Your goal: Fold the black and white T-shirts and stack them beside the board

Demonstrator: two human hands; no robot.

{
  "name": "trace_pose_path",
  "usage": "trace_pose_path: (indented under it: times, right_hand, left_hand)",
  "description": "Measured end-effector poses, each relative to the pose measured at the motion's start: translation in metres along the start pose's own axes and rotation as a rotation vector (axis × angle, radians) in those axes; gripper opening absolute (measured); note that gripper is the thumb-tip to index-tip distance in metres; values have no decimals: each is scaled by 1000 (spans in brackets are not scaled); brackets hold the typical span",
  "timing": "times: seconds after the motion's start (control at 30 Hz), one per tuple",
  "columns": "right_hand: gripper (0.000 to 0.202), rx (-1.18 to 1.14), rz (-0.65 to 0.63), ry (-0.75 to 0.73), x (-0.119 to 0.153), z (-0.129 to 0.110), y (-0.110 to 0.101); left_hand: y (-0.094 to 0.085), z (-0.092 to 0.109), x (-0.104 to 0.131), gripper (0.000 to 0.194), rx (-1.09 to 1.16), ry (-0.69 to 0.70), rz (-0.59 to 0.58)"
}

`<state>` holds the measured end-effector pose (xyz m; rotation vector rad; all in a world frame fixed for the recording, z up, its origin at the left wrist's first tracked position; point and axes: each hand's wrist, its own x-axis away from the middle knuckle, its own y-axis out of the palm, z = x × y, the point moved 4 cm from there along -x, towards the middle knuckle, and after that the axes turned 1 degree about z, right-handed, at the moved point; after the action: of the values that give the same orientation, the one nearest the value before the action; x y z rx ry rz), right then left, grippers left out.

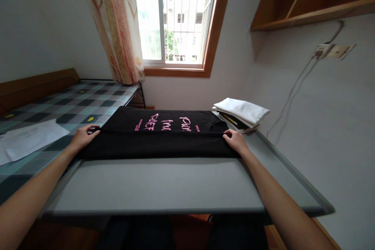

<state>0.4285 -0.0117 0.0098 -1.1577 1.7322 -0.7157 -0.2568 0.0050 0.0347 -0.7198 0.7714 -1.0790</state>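
A black shirt (164, 144) with pink lettering lies sideways across the far part of a light grey table (164, 187), its near part folded over so that the fold edge crosses the print. My left hand (85, 136) pinches the fold edge at the left end. At the right end, near the collar, my right hand (235, 140) pinches the same edge between thumb and fingers. Just beyond my right hand, a stack of folded clothes with a white one (241, 110) on top rests at the table's back right.
To the left is a bed with a checked cover (99, 99), and white papers (29, 138) lie on it. A curtain (117, 27) hangs beside the window. Cables (290, 97) run down the right wall below a wooden shelf (316, 11).
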Motion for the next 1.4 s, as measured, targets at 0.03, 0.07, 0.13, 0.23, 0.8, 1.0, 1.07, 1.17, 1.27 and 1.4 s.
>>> trace_pose_path:
  times: [0.03, 0.07, 0.13, 0.23, 0.8, 1.0, 1.07, 1.17, 1.27, 1.4]
  right_hand:
    - [15, 9, -8, 26, -1, 0, -1]
    - [15, 17, -15, 51, -3, 0, -1]
    - [15, 22, -26, 87, -5, 0, -2]
    - [14, 10, -51, 108, -8, -2, -1]
    - [30, 415, -66, -301, 18, -96, 10]
    - [26, 434, -146, -262, 1, -121, 34]
    - [22, 421, -163, -218, -3, -119, 40]
    - [18, 347, -162, -174, -4, -114, 45]
    - [18, 263, -135, -172, -2, -109, 47]
    - [23, 129, -101, -166, -3, -101, 43]
  left_hand:
    - [0, -1, -1, 54, -6, -1, -5]
    - [1, -2, -2, 54, -10, -4, -9]
    - [1, -4, -4, 53, -16, -9, -21]
    - [1, -3, -5, 51, -44, -17, -39]
    - [53, 137, 53, 35, -381, 523, 30]
    - [117, 210, 72, 36, -149, 744, -273]
    - [131, 218, 74, 38, -143, 732, -315]
    - [143, 218, 76, 39, -151, 692, -274]
    - [148, 210, 80, 40, -138, 676, -197]
    - [148, 200, 80, 44, -116, 692, -209]
